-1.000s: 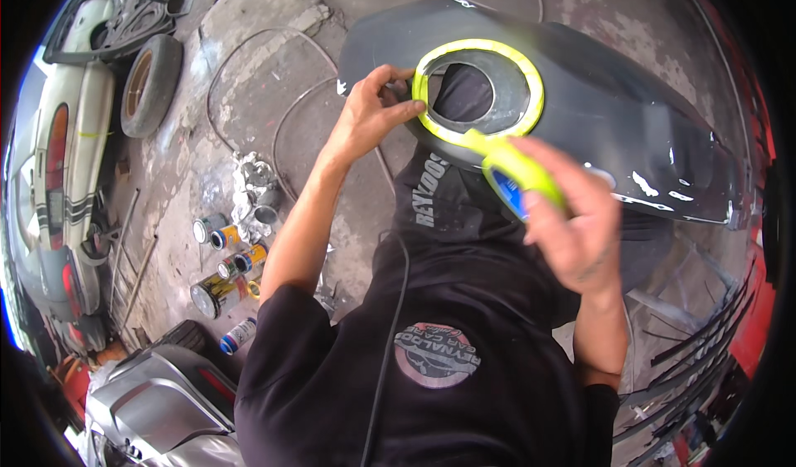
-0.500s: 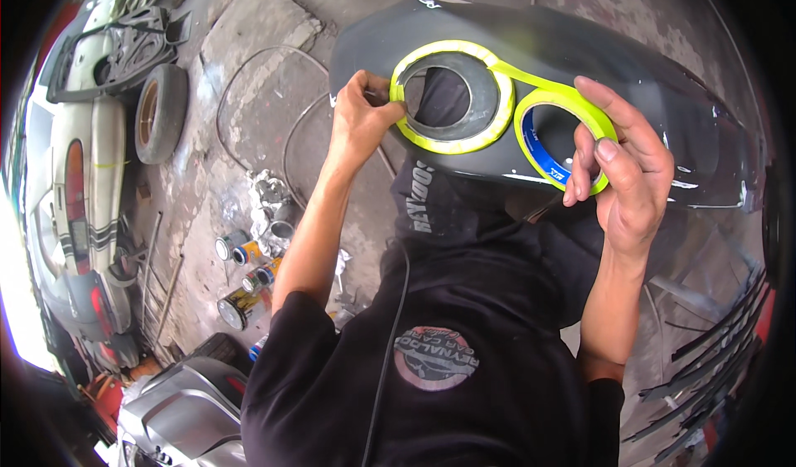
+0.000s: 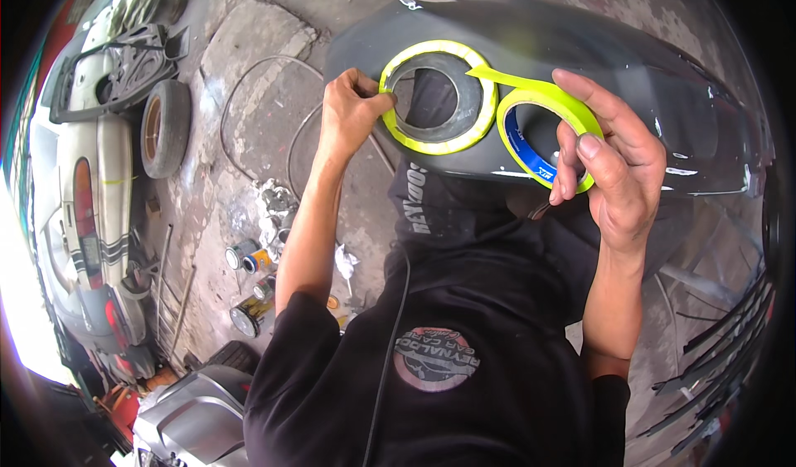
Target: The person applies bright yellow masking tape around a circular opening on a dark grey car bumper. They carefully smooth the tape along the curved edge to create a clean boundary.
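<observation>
One masking-tape strip runs from the yellow-green roll, grasped in the right hand, to the tape ring on the dark body panel. The left hand pinches the ring's left edge. Keep the strip taut; lay it crease-free.

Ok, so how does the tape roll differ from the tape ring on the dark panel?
The tape roll is held in the right hand, while the tape ring lies on the dark panel around a round opening. The tape roll has a blue core; the tape ring has dark surfaces inside it. A strip extends from the tape roll, whereas the tape ring forms a loop. Both are bright yellow-green and ring-shaped.
</observation>
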The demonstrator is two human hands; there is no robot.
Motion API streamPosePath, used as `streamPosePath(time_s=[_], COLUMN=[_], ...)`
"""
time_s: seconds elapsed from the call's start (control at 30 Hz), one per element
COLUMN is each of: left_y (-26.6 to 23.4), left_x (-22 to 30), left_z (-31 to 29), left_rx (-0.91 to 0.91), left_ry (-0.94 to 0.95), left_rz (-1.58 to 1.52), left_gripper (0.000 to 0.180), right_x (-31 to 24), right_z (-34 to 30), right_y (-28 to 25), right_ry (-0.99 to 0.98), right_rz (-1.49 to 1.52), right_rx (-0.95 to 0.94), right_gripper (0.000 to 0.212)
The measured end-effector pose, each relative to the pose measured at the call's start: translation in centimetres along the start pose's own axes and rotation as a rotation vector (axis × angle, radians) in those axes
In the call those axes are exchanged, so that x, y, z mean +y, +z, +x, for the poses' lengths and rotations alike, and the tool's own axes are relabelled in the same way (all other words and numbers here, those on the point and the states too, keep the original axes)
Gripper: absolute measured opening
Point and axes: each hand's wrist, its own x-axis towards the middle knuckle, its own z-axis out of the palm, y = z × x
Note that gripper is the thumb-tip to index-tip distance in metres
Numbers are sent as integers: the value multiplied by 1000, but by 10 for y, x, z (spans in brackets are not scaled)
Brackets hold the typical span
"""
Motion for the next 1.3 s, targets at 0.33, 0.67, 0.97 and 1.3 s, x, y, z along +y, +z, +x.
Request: streamPosePath(time_s=[0.33,0.67,0.97,1.3], left_y=[4,11,7,18], left_x=[-1,-3,-11,-19], left_z=[-4,-28,-14,-35], left_rx=[29,4,-24,71], left_ry=[6,51,-10,40], left_rz=[-8,-62,-90,-158], left_gripper=[31,35,32,38], right_x=[0,2,-1,-4], right_z=[-1,-1,-1,-1], right_y=[-1,-3,-1,0], right_ry=[-15,-21,-10,17], right_rz=[-17,4,28,5], right_rx=[-1,-3,16,34], right_gripper=[48,49,49,51])
